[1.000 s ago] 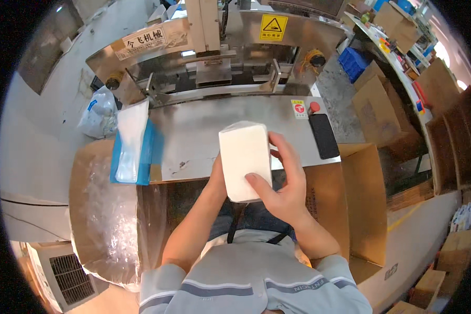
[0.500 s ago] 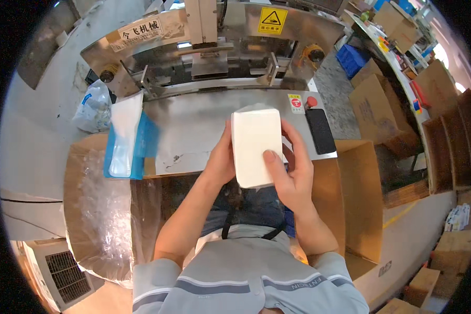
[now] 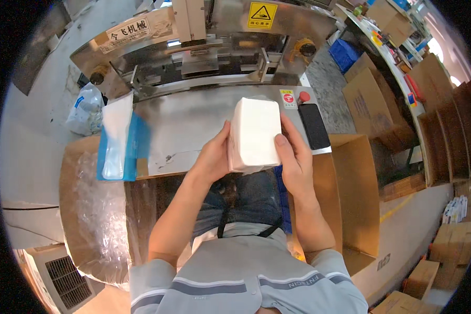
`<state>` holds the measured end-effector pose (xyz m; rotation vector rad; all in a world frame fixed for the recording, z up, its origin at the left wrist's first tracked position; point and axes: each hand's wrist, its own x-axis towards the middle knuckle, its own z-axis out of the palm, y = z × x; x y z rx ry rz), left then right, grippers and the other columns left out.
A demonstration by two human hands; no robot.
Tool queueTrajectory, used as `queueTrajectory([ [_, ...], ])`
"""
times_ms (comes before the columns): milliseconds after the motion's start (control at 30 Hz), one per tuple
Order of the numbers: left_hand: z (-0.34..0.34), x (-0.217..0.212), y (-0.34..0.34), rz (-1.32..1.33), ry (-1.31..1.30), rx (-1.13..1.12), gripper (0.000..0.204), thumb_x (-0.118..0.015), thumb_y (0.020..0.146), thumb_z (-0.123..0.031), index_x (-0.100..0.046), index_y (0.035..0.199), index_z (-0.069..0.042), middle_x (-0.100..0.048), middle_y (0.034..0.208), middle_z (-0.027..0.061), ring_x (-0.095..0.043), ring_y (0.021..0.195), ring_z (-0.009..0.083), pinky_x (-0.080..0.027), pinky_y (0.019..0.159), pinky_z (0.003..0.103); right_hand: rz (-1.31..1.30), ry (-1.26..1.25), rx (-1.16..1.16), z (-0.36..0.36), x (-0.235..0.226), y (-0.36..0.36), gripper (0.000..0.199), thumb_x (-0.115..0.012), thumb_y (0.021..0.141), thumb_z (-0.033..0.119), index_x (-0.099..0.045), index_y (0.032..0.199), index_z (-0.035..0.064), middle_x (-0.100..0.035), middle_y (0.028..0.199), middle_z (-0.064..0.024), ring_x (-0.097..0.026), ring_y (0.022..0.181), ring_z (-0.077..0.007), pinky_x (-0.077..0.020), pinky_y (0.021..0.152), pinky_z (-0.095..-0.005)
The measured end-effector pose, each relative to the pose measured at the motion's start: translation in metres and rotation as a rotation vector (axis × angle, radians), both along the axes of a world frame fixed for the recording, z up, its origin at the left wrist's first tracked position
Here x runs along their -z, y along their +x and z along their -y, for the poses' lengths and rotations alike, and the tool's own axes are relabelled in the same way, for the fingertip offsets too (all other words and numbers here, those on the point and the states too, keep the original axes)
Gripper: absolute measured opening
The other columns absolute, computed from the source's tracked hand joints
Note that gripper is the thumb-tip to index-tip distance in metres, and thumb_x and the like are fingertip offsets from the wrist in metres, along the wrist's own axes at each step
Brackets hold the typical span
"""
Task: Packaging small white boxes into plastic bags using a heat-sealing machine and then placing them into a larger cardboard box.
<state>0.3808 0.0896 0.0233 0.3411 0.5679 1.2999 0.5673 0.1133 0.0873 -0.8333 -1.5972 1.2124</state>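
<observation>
We see 2 hands with the white film-wrapped packet point(image 3: 256, 133) between them, and compared with 1 second ago it sits farther forward in front of us and nearer the black phone point(image 3: 314, 126). Back then its lower end hung well past the front edge of the steel worktable point(image 3: 188, 118); now that end shows about level with the edge. The packet has also turned a little, so we now see its left side and lower end along with the broad white face.

The left hand point(image 3: 214, 155), earlier mostly hidden behind the packet, now shows plainly along its left side, half curled and gripping it. The right hand point(image 3: 296, 152) is partly open around the right side; its thumb, which lay across the lower face before, has slid out to the right edge. We cannot tell how far the hidden fingertips reach behind.

Our whole view has shifted, so the sealing machine point(image 3: 189, 20) and worktable appear farther left and higher. On the table, the phone keeps its place just beside the red push button point(image 3: 304, 97), and at the left corner the blue bin point(image 3: 142, 141) still carries the clear plastic bags point(image 3: 116, 138)
</observation>
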Motion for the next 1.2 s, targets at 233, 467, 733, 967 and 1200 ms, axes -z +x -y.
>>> queueTrajectory([
  [233, -0.002, -0.021, 0.007, -0.082, -0.119, -0.02, 0.056, -0.034, 0.11, -0.042, -0.043, 0.15, -0.004, -0.054, 0.147, 0.0131, -0.057, 0.13, 0.0292, -0.048, 0.109, 0.046, -0.096, -0.059, -0.026, 0.0, 0.005, 0.008, 0.053, -0.056, 0.103, 0.018, -0.044, 0.146, -0.0098, -0.057, 0.139, -0.021, -0.053, 0.13, -0.0239, -0.0394, 0.109, -0.0331],
  [467, -0.019, -0.017, 0.014, -0.09, -0.059, 0.035, 0.056, -0.037, 0.109, -0.042, -0.045, 0.148, -0.003, -0.057, 0.144, 0.0147, -0.059, 0.127, 0.0304, -0.05, 0.107, 0.046, -0.141, -0.082, -0.046, -0.002, 0.003, 0.023, 0.057, -0.06, 0.099, 0.008, -0.038, 0.15, -0.007, -0.05, 0.145, -0.0199, -0.05, 0.133, -0.024, -0.0484, 0.104, -0.0344],
  [733, -0.048, -0.019, 0.017, -0.165, 0.037, 0.064, 0.055, -0.041, 0.108, -0.043, -0.049, 0.145, -0.002, -0.058, 0.142, 0.0149, -0.059, 0.128, 0.0306, -0.046, 0.109, 0.047, -0.221, -0.058, -0.069, -0.002, 0.005, 0.041, 0.067, -0.068, 0.094, 0.005, -0.037, 0.152, -0.0026, -0.045, 0.15, -0.0179, -0.045, 0.14, -0.0276, -0.0498, 0.106, -0.0406],
  [967, -0.067, -0.006, 0.012, -0.092, 0.146, 0.133, 0.048, -0.042, 0.109, -0.039, -0.052, 0.14, -0.003, -0.06, 0.138, 0.0123, -0.058, 0.127, 0.025, -0.044, 0.111, 0.042, -0.244, -0.059, -0.05, -0.005, 0.005, 0.054, 0.07, -0.069, 0.093, 0.004, -0.034, 0.153, -0.0035, -0.046, 0.15, -0.0182, -0.045, 0.141, -0.0274, -0.0498, 0.106, -0.0402],
  [1200, -0.076, -0.015, 0.026, -0.22, 0.1, 0.074, 0.043, -0.048, 0.108, -0.033, -0.053, 0.138, -0.003, -0.062, 0.133, 0.0104, -0.06, 0.123, 0.0214, -0.047, 0.108, 0.039, -0.268, -0.122, 0.0, -0.011, 0.014, 0.068, 0.077, -0.072, 0.09, 0.005, -0.03, 0.154, -0.0045, -0.046, 0.15, -0.0188, -0.047, 0.139, -0.0264, -0.0504, 0.104, -0.0402],
])
